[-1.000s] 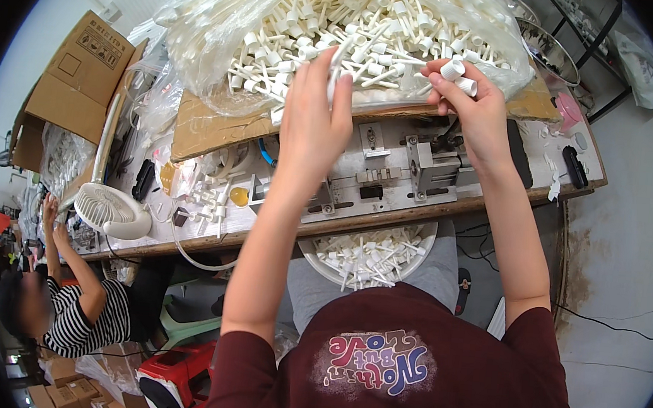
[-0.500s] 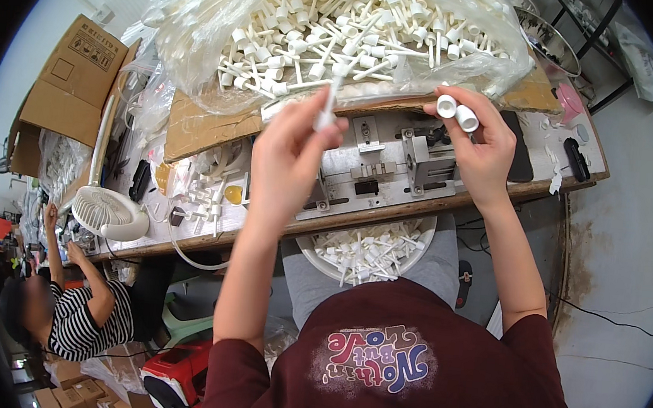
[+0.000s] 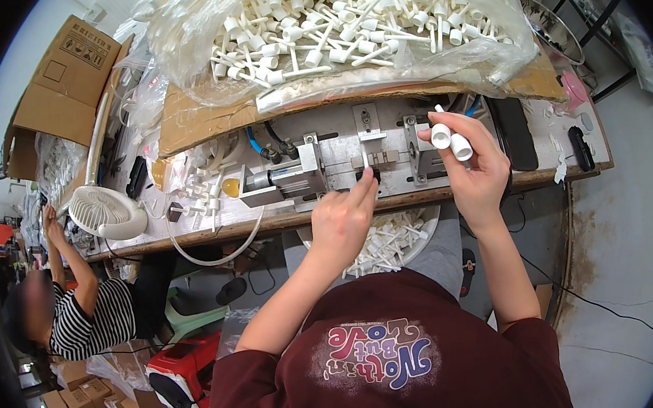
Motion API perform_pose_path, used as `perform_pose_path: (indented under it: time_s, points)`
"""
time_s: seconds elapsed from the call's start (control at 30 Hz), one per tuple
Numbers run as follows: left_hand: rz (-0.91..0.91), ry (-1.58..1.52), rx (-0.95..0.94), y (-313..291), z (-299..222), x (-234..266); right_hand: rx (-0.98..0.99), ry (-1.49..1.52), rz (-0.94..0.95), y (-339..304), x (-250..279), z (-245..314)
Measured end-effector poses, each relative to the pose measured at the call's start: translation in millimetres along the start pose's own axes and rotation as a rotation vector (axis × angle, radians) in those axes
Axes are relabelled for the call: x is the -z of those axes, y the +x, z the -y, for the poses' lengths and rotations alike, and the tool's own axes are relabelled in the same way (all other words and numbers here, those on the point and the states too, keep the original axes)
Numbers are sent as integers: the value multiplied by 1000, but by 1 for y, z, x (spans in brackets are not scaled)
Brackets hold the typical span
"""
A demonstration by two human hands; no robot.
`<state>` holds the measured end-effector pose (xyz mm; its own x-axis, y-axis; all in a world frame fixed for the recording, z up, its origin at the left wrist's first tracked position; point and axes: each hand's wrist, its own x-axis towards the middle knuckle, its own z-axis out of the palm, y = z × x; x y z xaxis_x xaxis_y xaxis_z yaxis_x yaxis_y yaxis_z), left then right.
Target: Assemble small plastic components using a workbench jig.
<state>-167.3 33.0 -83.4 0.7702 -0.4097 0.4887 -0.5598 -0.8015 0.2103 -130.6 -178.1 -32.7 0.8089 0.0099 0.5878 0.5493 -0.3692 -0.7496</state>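
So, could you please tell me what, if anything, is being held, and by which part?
The right hand holds two white pieces, apparently near their cup-shaped ends; whether the left hand grips anything is unclear.

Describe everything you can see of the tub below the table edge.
The tub is round, open-topped and white, plastic by its look. It sits roughly upright at the lap, below the table edge, full of jumbled white parts. The left hand hides some of its left side; its base cannot be seen.
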Motion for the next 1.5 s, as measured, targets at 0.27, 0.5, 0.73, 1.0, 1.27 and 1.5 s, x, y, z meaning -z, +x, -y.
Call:
perform_pose_path:
  time_s: [0.27,0.5,0.73,1.0,1.27,1.5]
  points:
    - [12,-100,76,4,5,3,272,-252,55,-8,-1,2]
    - [83,-1117,503,18,-11,43,527,-284,222,-21,-18,-5]
    - [-77,-536,232,-6,-6,27,424,-293,89,-9,-13,-3]
    - [-8,-44,22,1,1,-2,291,-183,90,-14,-5,6]
    - [83,-112,60,9,7,8,114,-127,205,-37,-10,11]
    - [-273,-231,108,93,44,62,344,-451,346,-55,-25,3]
